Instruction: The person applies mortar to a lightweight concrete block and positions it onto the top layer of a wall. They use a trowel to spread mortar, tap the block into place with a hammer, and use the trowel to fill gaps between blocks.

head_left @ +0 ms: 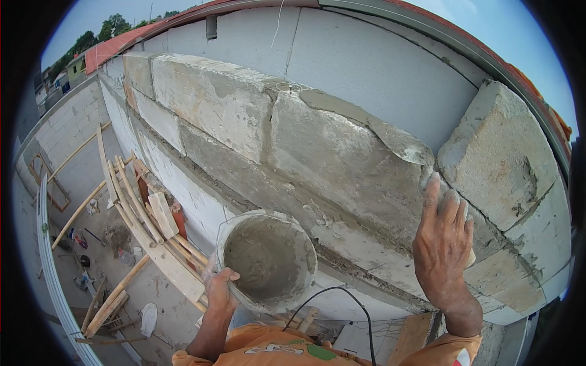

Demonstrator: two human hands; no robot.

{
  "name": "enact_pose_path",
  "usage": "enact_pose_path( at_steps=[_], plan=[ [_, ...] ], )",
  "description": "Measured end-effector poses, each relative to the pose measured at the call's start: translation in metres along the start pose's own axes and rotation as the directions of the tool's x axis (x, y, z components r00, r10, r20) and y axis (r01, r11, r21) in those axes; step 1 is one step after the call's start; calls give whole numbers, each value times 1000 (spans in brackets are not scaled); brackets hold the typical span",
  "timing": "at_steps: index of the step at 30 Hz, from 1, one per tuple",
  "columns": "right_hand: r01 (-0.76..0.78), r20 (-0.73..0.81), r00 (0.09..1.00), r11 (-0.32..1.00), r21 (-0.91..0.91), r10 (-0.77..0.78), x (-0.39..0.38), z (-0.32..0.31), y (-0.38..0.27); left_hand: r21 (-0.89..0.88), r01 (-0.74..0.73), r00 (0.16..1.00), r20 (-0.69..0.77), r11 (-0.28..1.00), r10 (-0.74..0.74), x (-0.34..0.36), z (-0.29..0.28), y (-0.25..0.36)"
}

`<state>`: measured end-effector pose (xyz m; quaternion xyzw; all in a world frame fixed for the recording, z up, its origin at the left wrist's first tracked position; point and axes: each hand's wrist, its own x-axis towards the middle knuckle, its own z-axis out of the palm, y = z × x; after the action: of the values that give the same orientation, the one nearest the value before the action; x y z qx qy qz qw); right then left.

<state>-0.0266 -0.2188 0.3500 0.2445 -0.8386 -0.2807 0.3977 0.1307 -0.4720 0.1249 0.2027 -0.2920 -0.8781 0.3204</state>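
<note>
At the lower edge, an orange shirt (274,348) marks the person, with a black cable (360,302) looping up in front of it. The left hand (220,290) grasps the left rim of a bucket (312,259), its thumb hooked over the lip. The bucket, which contains grey mortar (262,259), is beside the face of the block wall (329,158), below its top edge; what bears its weight cannot be told. The right hand (442,244) is closed around the pale handle of a trowel (406,145), one finger extended toward the blade. The mortar-coated blade lies along the wall's top edge, at the right end of a wet mortar strip (342,110). Just right of the blade, a large rough block (497,158) rises above that edge. A loop of thin string (290,88) lies farther left along the top. Below the wall's left part, wooden poles (128,195) and a plank (177,271) extend above the floor (131,280). Behind the wall stand a smooth grey panel (366,61), a red roof (116,47) and distant trees (113,27).
</note>
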Motion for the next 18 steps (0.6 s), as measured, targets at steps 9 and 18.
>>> enact_pose_path(
  at_steps=[9, 18],
  plan=[
    [4, -9, 1000, 994, 113, -3, -1, -8, 8, 80, -10, 1000, 7, 997, 10, -2, 7, 0],
    [-38, -22, 999, 999, 26, 39, -43, -6, 25, 93, 13, 999, -34, 996, -10, 0, 6, -9]
  ],
)
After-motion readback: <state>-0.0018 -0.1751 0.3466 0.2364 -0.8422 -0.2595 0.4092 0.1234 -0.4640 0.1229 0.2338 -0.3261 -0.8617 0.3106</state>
